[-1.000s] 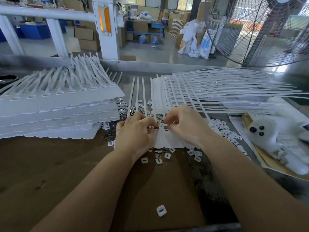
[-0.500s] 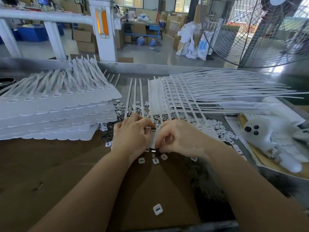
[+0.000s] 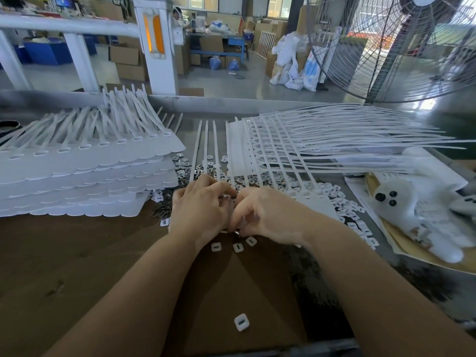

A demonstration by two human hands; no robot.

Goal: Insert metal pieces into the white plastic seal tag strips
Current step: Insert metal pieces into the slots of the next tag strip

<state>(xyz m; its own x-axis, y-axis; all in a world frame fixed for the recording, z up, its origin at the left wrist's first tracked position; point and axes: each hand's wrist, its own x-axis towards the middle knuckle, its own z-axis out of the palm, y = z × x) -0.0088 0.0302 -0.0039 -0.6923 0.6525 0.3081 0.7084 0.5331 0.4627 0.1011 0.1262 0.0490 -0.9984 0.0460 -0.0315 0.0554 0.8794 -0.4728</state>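
While the big wire-caged floor fan (image 3: 394,45) stands off to the right beyond it, the brown bench (image 3: 77,266) carries everything else. On its left sits a tall stack of white plastic seal tag sheets (image 3: 85,176), their thin tails sloping up and back. To the right, a fanned spread of the same white strips (image 3: 322,140) lies flat with the tails running off rightward. Further right a white plush toy with black dot eyes (image 3: 422,210) rests on paper. Between the two piles, one row of white seal tag strips (image 3: 313,195) lies under the person's hands. The left hand (image 3: 201,210) and the right hand (image 3: 268,215) meet over it, touching, fingers curled inward; each grip looks pinched together, but on what I cannot tell. Small grey metal pieces (image 3: 180,163) and small white square plastic caps (image 3: 347,204) are scattered around the strips, and one lone cap (image 3: 241,322) lies nearer, well apart.
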